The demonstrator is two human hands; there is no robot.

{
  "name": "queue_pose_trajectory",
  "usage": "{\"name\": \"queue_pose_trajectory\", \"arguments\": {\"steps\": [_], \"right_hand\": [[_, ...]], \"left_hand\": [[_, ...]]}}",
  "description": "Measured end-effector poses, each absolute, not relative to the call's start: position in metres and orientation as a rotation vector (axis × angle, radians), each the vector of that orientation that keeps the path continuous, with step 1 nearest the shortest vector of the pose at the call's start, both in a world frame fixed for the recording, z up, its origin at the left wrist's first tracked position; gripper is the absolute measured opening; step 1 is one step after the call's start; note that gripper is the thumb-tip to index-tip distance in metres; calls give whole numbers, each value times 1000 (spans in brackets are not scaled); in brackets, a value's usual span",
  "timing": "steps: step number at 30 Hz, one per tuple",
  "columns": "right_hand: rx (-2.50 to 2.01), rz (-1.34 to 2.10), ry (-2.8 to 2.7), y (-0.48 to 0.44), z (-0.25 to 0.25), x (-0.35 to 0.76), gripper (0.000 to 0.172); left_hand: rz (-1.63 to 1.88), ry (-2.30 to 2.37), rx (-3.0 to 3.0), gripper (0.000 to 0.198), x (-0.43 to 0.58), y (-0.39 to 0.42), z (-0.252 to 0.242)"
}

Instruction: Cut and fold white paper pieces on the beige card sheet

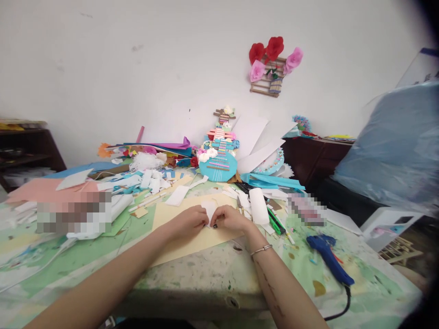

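Both hands meet over a sheet of cream card [192, 246] near the table's front. Between them is a small white piece of paper [208, 208]. The fingers of my left hand [192, 218] are pinched at its left edge. My right hand [229, 218] pinches the right side, fingers bent inward and thumb low. The fingertips partly hide the lower part of the paper. A white paper strip [177, 195] lies just beyond my left hand, and a white roll [259, 206] rests to the right of my right hand.
A blue glue gun [331, 258] with a black cord lies at the right. Green markers [275, 221] sit beside the roll. A blue paper guitar [218, 165] leans on the wall. Paper scraps [151, 180] and a white power strip [92, 224] crowd the left.
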State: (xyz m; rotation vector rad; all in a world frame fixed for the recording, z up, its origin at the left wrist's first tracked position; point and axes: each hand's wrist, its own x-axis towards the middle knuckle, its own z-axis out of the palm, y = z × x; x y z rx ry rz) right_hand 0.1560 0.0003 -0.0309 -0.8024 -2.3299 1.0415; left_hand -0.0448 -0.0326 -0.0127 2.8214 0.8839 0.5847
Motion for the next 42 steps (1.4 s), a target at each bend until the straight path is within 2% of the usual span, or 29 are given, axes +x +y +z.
{"name": "queue_pose_trajectory", "arguments": {"steps": [11, 31, 42], "right_hand": [[-876, 851, -2396, -2, -28, 153, 29], [-1026, 762, -2224, -4, -32, 147, 9], [-1005, 784, -2268, -3, -32, 150, 17]], "left_hand": [[569, 1020, 3001, 27, -55, -77, -19], [563, 1005, 2905, 26, -50, -79, -13], [620, 939, 2905, 31, -49, -76, -12]]}}
